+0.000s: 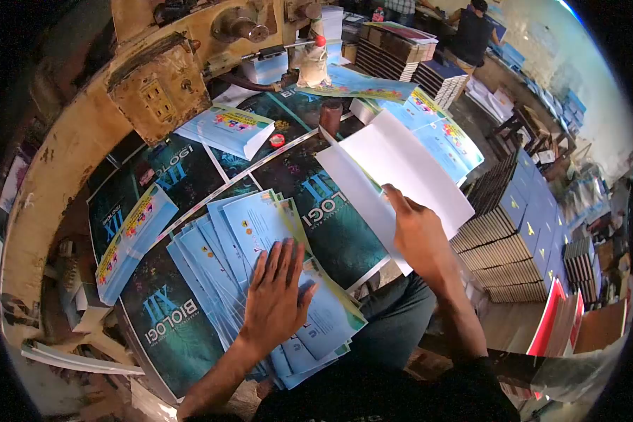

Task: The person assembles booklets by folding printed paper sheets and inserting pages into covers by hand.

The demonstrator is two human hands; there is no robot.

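My left hand lies flat, fingers stretched, on a fanned pile of light-blue printed paper covers. The pile rests on a board papered with dark teal sheets marked "BIOLOGI XII". To its right, my right hand is at a folded paper cover whose blank white inside faces up. The index finger points along the cover near its fold, and the other fingers are curled; the thumb is hidden. One flap of this cover tilts up on the left.
A worn yellow machine with a socket box arches over the board's back and left. More blue covers and a red cap lie nearby. Stacked books stand at right. Another person sits in the background.
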